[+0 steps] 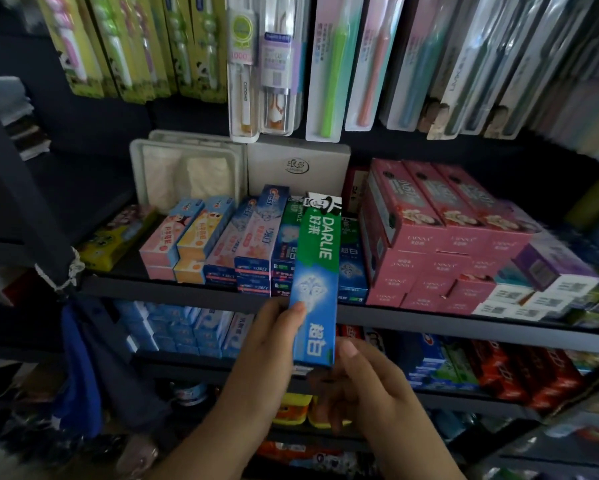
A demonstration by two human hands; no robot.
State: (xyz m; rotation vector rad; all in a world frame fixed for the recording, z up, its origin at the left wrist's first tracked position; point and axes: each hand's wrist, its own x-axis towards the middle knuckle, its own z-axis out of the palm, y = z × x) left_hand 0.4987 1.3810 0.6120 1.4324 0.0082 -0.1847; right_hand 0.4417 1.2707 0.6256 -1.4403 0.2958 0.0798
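Gripped at its lower end by both hands, the toothpaste box (pixel 317 271) stands nearly upright in front of the shelf rail (pixel 187 292), green half uppermost and blue half below. The left hand (pixel 266 337) holds the left edge of the box, thumb laid across the blue front face; its fingers behind the box are hidden. The right hand (pixel 370 382) pinches the lower right corner, thumb pressed against the right edge and fingers curled under and behind the bottom end. Below the hands, a lower shelf carries red boxes (pixel 498 368) on the right and light blue boxes (pixel 187 330) on the left. On the board behind the rail, just behind the held box, stand rows of blue and green boxes (pixel 256 251). Pink and yellow boxes (pixel 183 240) lie to their left, and stacked pink cartons (pixel 429 230) stand to their right, with a purple box (pixel 550 265) beyond those. Farther back, a flat grey box (pixel 298 166) stands against the rear panel. Above it, toothbrush packs (pixel 329 64) hang in a row
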